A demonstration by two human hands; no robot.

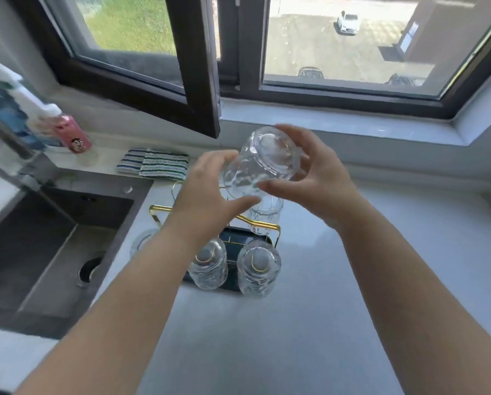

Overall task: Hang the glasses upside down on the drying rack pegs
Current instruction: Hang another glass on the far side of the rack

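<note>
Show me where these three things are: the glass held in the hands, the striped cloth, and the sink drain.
held glass [260, 163], head view, on its ribbed side wall
striped cloth [158, 165], head view, on its middle
sink drain [89, 270], head view, on its dark opening

both forearms bare, sleeveless as far as seen; left hand [207, 192] and right hand [315, 178] seemingly ringless.

clear ribbed glass [260, 163], gold wire rack [264, 223], seemingly metal

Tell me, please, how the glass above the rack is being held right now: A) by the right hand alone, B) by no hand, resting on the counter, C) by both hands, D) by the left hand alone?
C: the left hand and the right hand both clasp the glass, tilted above the rack.
</note>
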